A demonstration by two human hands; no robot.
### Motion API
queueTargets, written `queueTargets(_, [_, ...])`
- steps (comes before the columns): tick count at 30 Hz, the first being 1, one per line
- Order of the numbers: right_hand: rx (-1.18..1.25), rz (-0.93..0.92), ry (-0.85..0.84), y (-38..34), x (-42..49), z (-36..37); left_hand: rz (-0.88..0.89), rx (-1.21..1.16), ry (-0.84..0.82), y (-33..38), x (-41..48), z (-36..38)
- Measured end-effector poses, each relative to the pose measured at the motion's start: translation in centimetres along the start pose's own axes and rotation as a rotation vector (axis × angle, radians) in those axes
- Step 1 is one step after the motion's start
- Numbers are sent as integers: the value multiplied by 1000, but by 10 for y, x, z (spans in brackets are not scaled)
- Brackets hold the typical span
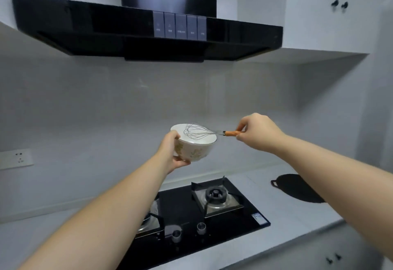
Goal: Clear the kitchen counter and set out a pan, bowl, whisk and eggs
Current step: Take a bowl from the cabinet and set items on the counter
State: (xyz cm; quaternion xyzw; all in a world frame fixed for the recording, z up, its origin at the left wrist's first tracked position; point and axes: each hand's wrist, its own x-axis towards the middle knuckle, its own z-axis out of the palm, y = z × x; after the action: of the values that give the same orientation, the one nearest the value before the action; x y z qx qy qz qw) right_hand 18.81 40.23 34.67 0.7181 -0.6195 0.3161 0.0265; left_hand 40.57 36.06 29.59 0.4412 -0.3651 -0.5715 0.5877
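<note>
My left hand [170, 152] grips a white bowl [196, 148] with a floral pattern, thumb over its rim and fingers under its base, held high above the stove. My right hand [258, 133] pinches the orange handle of a wire whisk [200, 132]. The whisk's wire head lies across the bowl's mouth. A black pan [295, 188] with a small loop handle sits on the grey counter at the right, partly hidden by my right forearm. No eggs are in view.
A black two-burner gas stove [212, 212] lies below my arms, with knobs at its front. A black range hood [148, 29] hangs overhead. White upper cabinets [329, 10] stand at the right, and a wall socket [17, 159] is at the left.
</note>
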Motion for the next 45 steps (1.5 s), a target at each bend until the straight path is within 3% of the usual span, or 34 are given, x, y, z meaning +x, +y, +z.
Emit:
queueTargets(10, [46, 242, -97, 129, 58, 58, -188, 7, -157, -88, 124, 79])
queueTargets(17, [228, 442, -200, 208, 85, 82, -314, 81, -214, -135, 203, 132])
queueTargets(31, [754, 772, -100, 409, 126, 110, -455, 128, -326, -251, 308, 266])
queueTargets(40, [1232, 1000, 54, 552, 217, 174, -469, 85, -262, -302, 402, 361])
queueTargets(45, [1240, 1018, 15, 596, 263, 215, -487, 61, -165, -337, 445, 394])
